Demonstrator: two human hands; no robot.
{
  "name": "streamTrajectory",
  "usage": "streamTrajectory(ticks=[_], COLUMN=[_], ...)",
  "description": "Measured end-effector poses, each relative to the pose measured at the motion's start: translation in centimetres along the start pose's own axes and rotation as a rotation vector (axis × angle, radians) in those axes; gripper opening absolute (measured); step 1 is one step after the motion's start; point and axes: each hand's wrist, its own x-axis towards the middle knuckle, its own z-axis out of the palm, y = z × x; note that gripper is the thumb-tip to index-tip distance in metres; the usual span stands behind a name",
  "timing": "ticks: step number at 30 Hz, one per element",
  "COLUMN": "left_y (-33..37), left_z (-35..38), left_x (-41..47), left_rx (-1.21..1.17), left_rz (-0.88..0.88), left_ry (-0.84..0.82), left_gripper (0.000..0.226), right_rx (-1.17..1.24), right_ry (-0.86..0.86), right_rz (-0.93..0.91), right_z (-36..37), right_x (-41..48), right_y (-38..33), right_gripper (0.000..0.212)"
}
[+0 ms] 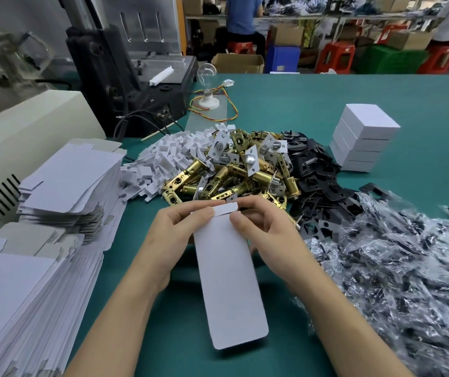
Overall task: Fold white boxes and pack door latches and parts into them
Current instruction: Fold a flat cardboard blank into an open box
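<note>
Flat white box blank (pixel 228 276), held over green table (pixel 169 336) just short of brass latch pile (pixel 234 172), far flap pinched by curled fingers of left hand (pixel 174 235) and right hand (pixel 269 235), likely for creasing the first fold.

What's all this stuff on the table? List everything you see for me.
white carton: one, white, held over the table's near middle
flat cartons: two stacks, white and grey, left side
finished boxes: one stack, white, far right
latches: a heap, brass with silver faces, centre
plastic pieces: a heap, white, left of the latches
plates: a heap, black, right of the latches
bagged parts: a heap, clear bags with black contents, near right
light bulb: one, clear, on a white socket, far centre
machine: one, dark, far left
table: one, green
stools: several, red, background
left hand: grips the carton's upper left
right hand: pinches its top flap
</note>
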Motion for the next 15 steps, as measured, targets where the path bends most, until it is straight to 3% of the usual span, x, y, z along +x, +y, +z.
streamTrajectory(ticks=[4,15], left_y=[0.09,-0.64], left_z=[-0.22,0.15], left_x=[-0.08,0.15], left_rx=[0.056,0.094], left_rz=[0.021,0.056], left_ry=[-0.065,-0.037], left_gripper=[0.021,0.015], right_rx=[-0.021,-0.121], right_ry=[0.015,0.007], right_rz=[-0.014,-0.047], right_z=[-0.13,-0.25], right_x=[0.02,0.02], right_y=[0.13,0.38], right_gripper=[0.016,0.006])
